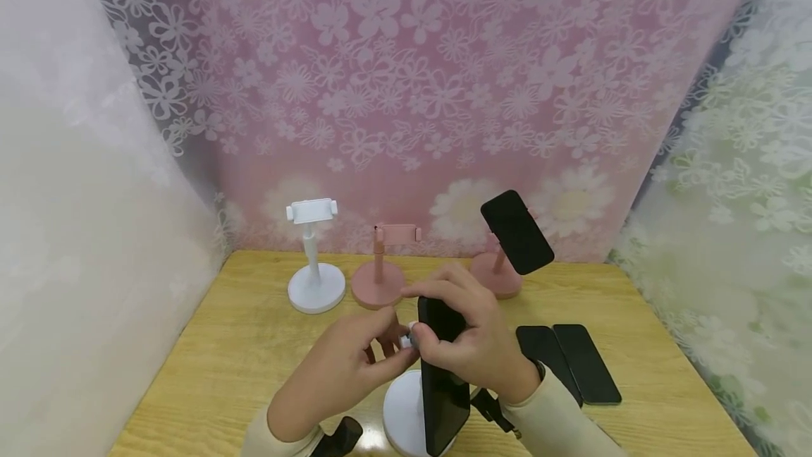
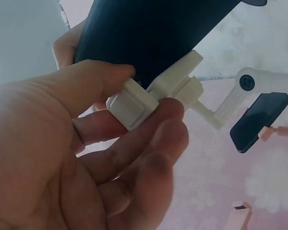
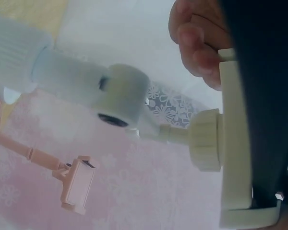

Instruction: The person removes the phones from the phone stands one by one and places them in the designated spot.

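Note:
A black smartphone (image 1: 444, 404) stands on edge in the clamp of a white phone stand, whose round base (image 1: 400, 411) is on the table below it. With thumb and fingers my left hand (image 1: 345, 365) pinches the white clamp end (image 2: 133, 104) at the phone's edge. My right hand (image 1: 476, 333) grips the phone's upper part, thumb on the near side near the clamp. Seen from the right wrist, the clamp's back (image 3: 235, 143) lies against the phone, with a ribbed knob (image 3: 205, 140) and jointed arm behind it. The phone hides part of the right hand.
Along the back of the wooden table (image 1: 241, 344) stand a white phone stand (image 1: 312, 252), a pink one (image 1: 378, 266) and another pink one (image 1: 495, 277) bearing a tilted phone (image 1: 517, 231). Two black phones (image 1: 586, 364) lie at the right. Flowered cloth surrounds the table.

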Motion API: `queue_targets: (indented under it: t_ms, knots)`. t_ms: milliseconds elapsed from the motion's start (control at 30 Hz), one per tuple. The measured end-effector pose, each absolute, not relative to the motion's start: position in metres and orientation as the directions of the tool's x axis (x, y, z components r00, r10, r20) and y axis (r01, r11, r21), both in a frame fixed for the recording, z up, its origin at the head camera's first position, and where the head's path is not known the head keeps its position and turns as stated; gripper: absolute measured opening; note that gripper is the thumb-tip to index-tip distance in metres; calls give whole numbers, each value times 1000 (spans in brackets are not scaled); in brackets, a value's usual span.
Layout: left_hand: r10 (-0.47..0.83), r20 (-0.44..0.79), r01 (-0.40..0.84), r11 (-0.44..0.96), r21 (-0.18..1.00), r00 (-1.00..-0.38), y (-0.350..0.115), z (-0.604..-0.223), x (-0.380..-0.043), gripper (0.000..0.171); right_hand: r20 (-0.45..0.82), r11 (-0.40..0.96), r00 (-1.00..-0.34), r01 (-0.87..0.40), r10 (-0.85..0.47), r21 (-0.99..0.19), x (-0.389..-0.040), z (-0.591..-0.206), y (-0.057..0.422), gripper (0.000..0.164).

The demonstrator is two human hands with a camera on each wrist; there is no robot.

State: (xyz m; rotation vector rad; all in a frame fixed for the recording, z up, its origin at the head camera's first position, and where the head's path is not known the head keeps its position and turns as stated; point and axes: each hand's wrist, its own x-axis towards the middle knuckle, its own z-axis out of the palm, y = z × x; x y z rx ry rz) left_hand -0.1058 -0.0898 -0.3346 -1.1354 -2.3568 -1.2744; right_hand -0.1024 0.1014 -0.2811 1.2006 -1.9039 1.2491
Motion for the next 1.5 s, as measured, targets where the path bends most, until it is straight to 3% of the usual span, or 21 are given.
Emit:
queue_targets:
  t_ms: [267,533,733,967,1133,1233,1400,1500]
  knots:
    - [503,571,754,327,569,-649,-88,-335,-104,11,817,133,-443,-895,-370,-425,-112,-299,105,39]
    - [501,631,804,306,510,-592,-85,-337,-106,14,846,64,-399,-913,-353,-404,-101,-287,102,40]
    - [493,610,781,310,542,-620,-84,-339,-106,16,882,-67,-268,-946,-386,-317,-104,-288,104,24]
    - [496,584,759,311,571,-643,-84,-338,-105,18,917,-130,-72,-983,-392,-133,-100,-286,107,22]
    - [489,551,729,334,597,-676,-84,-338,-104,20,938,-94,-21,-994,-346,-57,-89,-291,117,23]
    - [487,526,705,334,626,-698,-85,-337,-104,22,955,-43,-29,-998,-297,-44,-83,-300,130,23]
    - [484,509,687,324,651,-711,-85,-337,-104,23,985,181,-16,-983,-171,16,-75,-322,157,23]
    - [488,506,685,324,652,-712,-85,-336,-104,23,989,335,-56,-942,-136,-7,-75,-342,186,26]
